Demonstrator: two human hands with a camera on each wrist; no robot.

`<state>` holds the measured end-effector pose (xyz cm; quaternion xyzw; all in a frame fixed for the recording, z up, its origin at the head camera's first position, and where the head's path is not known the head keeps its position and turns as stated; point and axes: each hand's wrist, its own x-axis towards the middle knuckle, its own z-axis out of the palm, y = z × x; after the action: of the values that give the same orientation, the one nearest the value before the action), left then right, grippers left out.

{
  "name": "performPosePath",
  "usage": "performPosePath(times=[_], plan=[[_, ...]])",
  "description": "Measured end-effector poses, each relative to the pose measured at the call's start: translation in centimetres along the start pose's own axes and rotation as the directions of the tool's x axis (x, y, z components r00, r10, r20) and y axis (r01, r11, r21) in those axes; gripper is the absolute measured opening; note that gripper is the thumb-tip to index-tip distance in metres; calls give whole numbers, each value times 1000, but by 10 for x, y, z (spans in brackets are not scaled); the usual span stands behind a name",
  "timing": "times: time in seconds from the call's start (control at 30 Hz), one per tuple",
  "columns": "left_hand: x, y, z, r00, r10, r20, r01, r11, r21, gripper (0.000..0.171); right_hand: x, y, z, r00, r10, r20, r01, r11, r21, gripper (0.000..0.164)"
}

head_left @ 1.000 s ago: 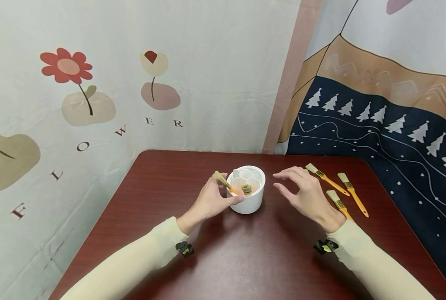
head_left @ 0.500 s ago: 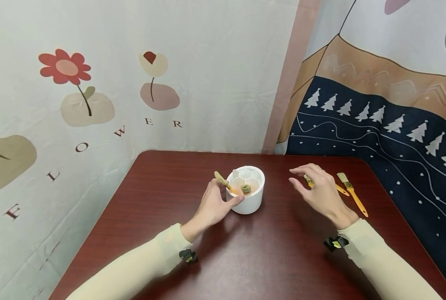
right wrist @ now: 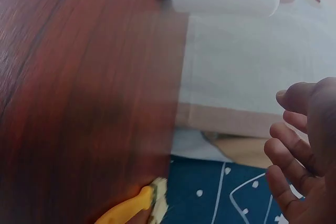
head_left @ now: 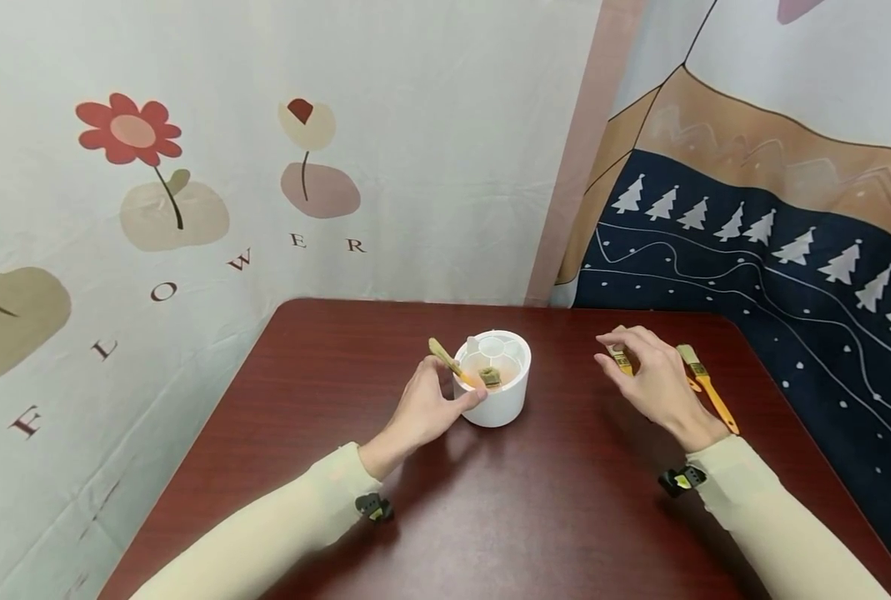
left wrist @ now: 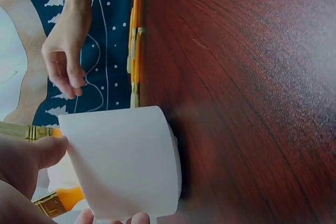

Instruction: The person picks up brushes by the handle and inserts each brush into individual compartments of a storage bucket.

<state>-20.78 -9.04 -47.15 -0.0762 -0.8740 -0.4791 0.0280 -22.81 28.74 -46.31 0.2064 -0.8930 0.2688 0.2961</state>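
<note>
A round white container (head_left: 503,407) with inner compartments stands upright on the table. My left hand (head_left: 421,408) grips its left side, thumb at the near rim. Two paintbrushes stand in it, bristles up: one brush (head_left: 442,356) leans left past my fingers, and another brush (head_left: 490,377) is nearer the middle. In the left wrist view, my thumb and fingertips touch the container wall (left wrist: 126,161). My right hand (head_left: 653,382) hovers with loosely bent fingers over the loose paintbrushes, holding nothing. A yellow-handled brush (head_left: 706,387) lies beside it; another brush (head_left: 620,358) is partly hidden behind my fingers.
The dark red wooden table (head_left: 325,350) has rounded far corners. Behind it hangs a pale cloth printed with flowers (head_left: 445,167); a navy cloth with white trees (head_left: 715,267) hangs on the right. One brush (right wrist: 126,208) shows low in the right wrist view.
My right hand has moved right, away from the container, and is now over the loose paintbrushes, covering some of them. My left hand stays on the container.
</note>
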Motion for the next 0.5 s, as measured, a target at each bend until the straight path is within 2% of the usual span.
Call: performPosePath(times=[0.1, 0.13, 0.23, 0.5], plan=[[0, 2, -2, 999, -24, 20, 25, 1000, -17, 65, -1, 7, 2, 1000, 13, 13, -13, 1000, -13, 35], [-3, 11, -6, 998, -55, 35, 56, 998, -28, 64, -2, 9, 3, 1000, 19, 18, -18, 1000, -17, 34], [-5, 15, -7, 996, -78, 48, 80, 996, -31, 62, -3, 15, 4, 999, 33, 33, -32, 999, -33, 33], [-5, 14, -7, 995, -88, 53, 91, 995, -47, 57, -4, 26, 5, 991, 100, 87, -94, 993, -68, 35]])
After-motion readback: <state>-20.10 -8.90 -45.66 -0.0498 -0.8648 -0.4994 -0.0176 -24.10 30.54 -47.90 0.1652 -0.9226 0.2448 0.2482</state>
